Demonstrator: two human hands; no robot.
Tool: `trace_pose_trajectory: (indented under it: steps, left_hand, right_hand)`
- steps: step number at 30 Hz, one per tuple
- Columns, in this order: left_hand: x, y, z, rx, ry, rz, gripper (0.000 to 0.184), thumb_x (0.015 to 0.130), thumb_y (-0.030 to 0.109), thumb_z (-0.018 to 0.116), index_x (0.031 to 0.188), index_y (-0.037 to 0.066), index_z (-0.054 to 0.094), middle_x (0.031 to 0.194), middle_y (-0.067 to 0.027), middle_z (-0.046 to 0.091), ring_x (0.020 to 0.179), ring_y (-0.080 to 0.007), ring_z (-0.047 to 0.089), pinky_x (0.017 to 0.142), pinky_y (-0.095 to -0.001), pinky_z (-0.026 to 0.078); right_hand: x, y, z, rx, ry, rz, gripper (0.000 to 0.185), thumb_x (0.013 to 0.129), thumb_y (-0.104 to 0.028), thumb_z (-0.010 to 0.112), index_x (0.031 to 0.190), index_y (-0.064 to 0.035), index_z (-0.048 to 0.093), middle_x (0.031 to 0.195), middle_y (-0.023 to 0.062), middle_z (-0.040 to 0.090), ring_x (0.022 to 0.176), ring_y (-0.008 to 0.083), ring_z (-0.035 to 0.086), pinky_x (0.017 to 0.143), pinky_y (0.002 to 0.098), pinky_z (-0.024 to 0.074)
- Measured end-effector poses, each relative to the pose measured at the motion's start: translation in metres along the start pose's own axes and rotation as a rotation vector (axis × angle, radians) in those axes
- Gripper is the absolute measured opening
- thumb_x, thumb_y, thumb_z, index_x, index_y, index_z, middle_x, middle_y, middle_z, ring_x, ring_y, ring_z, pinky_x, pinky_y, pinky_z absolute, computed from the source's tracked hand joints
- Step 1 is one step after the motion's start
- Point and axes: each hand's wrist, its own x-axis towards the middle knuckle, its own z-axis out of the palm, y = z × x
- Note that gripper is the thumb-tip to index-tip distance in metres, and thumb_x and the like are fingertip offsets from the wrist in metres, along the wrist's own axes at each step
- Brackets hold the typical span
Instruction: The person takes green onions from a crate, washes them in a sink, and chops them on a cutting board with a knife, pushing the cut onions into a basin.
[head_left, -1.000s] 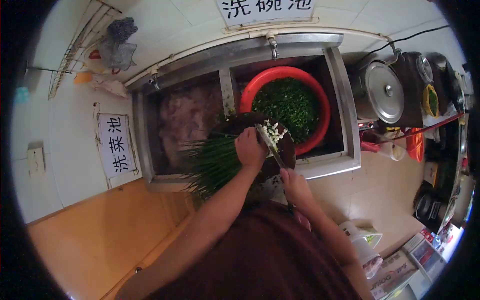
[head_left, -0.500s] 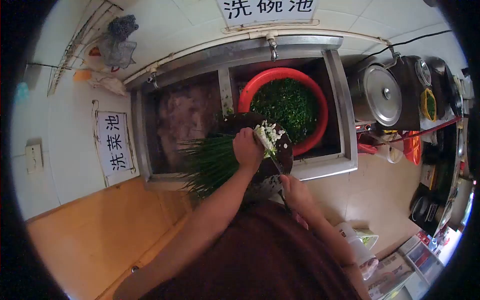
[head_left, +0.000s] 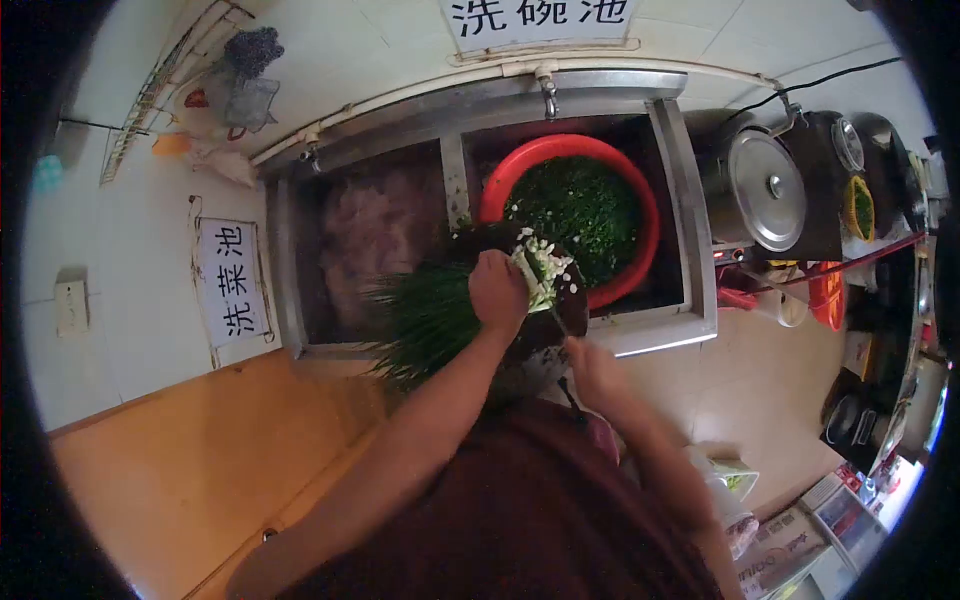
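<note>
My left hand [head_left: 499,292] is closed around a bunch of scallions [head_left: 425,320], its long green leaves fanning out to the left. The white cut ends stick out to the right of the fist, beside loose chopped white pieces [head_left: 546,262]. Under them lies a dark round chopping board [head_left: 575,310]. My right hand [head_left: 597,370] grips a knife [head_left: 559,320], whose blade points up toward the white ends; the handle is mostly covered. Just beyond the board, a red basin [head_left: 650,215] holds finely chopped greens [head_left: 580,215].
The basin stands in the right bowl of a steel double sink [head_left: 700,240]. Pale pinkish stuff [head_left: 375,225], unclear in kind, fills the left bowl. A tap [head_left: 549,95] is on the wall behind. To the right are a lidded steel pot [head_left: 765,190] and a small yellow basket [head_left: 860,207].
My right hand has shifted slightly right and up with the knife, and the blade now sits a little lower by the cut ends. My left hand keeps hold of the scallions.
</note>
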Motion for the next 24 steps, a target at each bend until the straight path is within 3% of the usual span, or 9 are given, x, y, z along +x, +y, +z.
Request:
trace_pose_trajectory:
  steps: [3,10,12,13,14,16,18,22,24]
  left_hand:
    - [0.0,-0.001,-0.003,0.001,-0.028,0.021,0.012,0.088,0.017,0.06,0.091,0.006,0.054,0.09,-0.0152,0.058,0.086,-0.0389,0.058,0.078,-0.0517,0.043]
    - [0.0,-0.006,0.005,0.139,-0.047,0.012,0.013,0.088,0.017,0.06,0.09,0.005,0.055,0.09,-0.0159,0.059,0.088,-0.0395,0.058,0.08,-0.0521,0.044]
    - [0.004,-0.005,0.005,0.123,-0.065,0.005,0.018,0.089,0.019,0.062,0.095,0.003,0.058,0.093,-0.0176,0.062,0.09,-0.0405,0.06,0.077,-0.0524,0.046]
    - [0.008,-0.005,0.005,0.113,-0.055,0.015,0.018,0.089,0.019,0.062,0.095,0.003,0.058,0.093,-0.0176,0.062,0.09,-0.0405,0.06,0.077,-0.0524,0.046]
    - [0.008,-0.009,0.001,0.037,-0.084,0.045,0.015,0.09,0.019,0.061,0.093,0.004,0.057,0.092,-0.0166,0.061,0.089,-0.0391,0.06,0.079,-0.052,0.046]
    - [0.01,-0.018,-0.014,-0.034,-0.119,0.072,0.013,0.09,0.018,0.06,0.091,0.005,0.056,0.091,-0.0156,0.061,0.089,-0.0378,0.059,0.081,-0.0516,0.046]
    - [0.012,-0.018,-0.036,0.093,-0.056,0.323,0.011,0.092,0.017,0.06,0.092,0.006,0.057,0.091,-0.0145,0.061,0.089,-0.0368,0.06,0.082,-0.0499,0.047]
    - [0.0,-0.017,-0.025,0.11,-0.137,0.162,0.01,0.09,0.016,0.06,0.094,0.007,0.058,0.093,-0.0129,0.062,0.092,-0.0346,0.061,0.085,-0.0492,0.046]
    - [-0.006,-0.018,-0.02,0.13,-0.009,0.19,0.01,0.088,0.016,0.061,0.094,0.009,0.058,0.096,-0.0109,0.063,0.095,-0.0318,0.061,0.086,-0.0479,0.046]
  right_hand:
    - [-0.015,0.0,0.009,-0.177,-0.09,0.255,0.052,0.107,-0.044,0.038,0.102,-0.0001,0.065,0.1,0.033,0.066,0.097,0.0544,0.061,0.083,0.0602,0.0469]
    - [0.083,0.013,0.048,-0.277,0.088,-0.136,0.034,0.106,-0.028,0.04,0.113,-0.0003,0.059,0.09,0.0278,0.067,0.084,0.0505,0.065,0.074,0.0588,0.0513]
    - [0.1,0.01,0.047,-0.122,0.075,-0.069,0.048,0.108,-0.035,0.036,0.092,0.0012,0.063,0.087,0.0324,0.064,0.095,0.0515,0.061,0.08,0.0588,0.0463]
    - [0.099,0.029,0.051,-0.153,0.197,-0.267,0.053,0.108,-0.038,0.035,0.086,0.0022,0.062,0.08,0.0283,0.065,0.085,0.0476,0.065,0.076,0.054,0.0489]
    - [0.09,0.029,0.043,-0.162,0.196,-0.274,0.053,0.108,-0.038,0.035,0.086,0.0022,0.062,0.08,0.0283,0.065,0.085,0.0476,0.065,0.076,0.054,0.0489]
    - [0.064,0.009,0.021,0.058,0.016,0.141,0.042,0.107,-0.032,0.039,0.105,0.0023,0.064,0.092,0.027,0.068,0.09,0.0497,0.064,0.079,0.0532,0.0522]
    - [0.035,-0.01,0.003,0.071,-0.02,0.156,0.046,0.107,-0.035,0.039,0.102,0.0025,0.065,0.095,0.0285,0.068,0.093,0.0502,0.063,0.082,0.0529,0.0512]
    - [-0.008,-0.01,0.004,0.053,0.009,0.154,0.047,0.107,-0.038,0.042,0.103,0.0014,0.067,0.1,0.0328,0.066,0.097,0.0504,0.064,0.082,0.0552,0.0496]
    - [-0.029,0.005,0.017,-0.079,0.055,0.067,0.046,0.107,-0.038,0.043,0.103,0.0007,0.068,0.098,0.033,0.066,0.095,0.0512,0.064,0.08,0.0569,0.0493]
